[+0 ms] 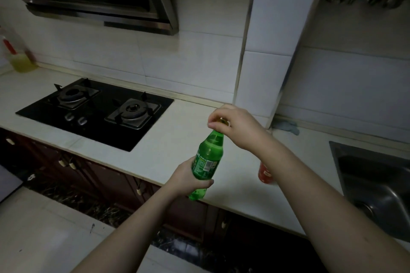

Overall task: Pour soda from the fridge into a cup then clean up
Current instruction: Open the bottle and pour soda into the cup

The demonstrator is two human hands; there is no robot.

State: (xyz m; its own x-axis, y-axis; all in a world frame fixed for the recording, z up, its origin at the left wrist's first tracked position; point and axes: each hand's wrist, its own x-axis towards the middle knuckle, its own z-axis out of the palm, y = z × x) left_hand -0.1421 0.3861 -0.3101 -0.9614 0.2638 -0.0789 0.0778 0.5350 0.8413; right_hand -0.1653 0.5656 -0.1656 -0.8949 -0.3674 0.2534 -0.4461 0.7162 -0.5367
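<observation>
Gripping the green soda bottle [207, 163] around its lower body, the left hand [188, 180] holds it tilted slightly in the air just over the front edge of the counter [177, 139], while the right hand [235, 127] curls its fingers over the cap [224, 121], pinching it as if to twist it off. I judge this the opening step, with pouring not yet begun. A red cup [265, 174] stands near the front edge of the counter, mostly hidden behind the right forearm (I cannot tell whether anything is in it). The sink [377, 175] sits at the counter's right end and the gas hob [95, 111] toward the left. The risk I see: a bottle fresh from carrying may fizz over when the cap loosens, and since it hangs past the counter's edge, foam would run onto the floor. A quick twist could also jerk the right elbow into the cup and tip it.
</observation>
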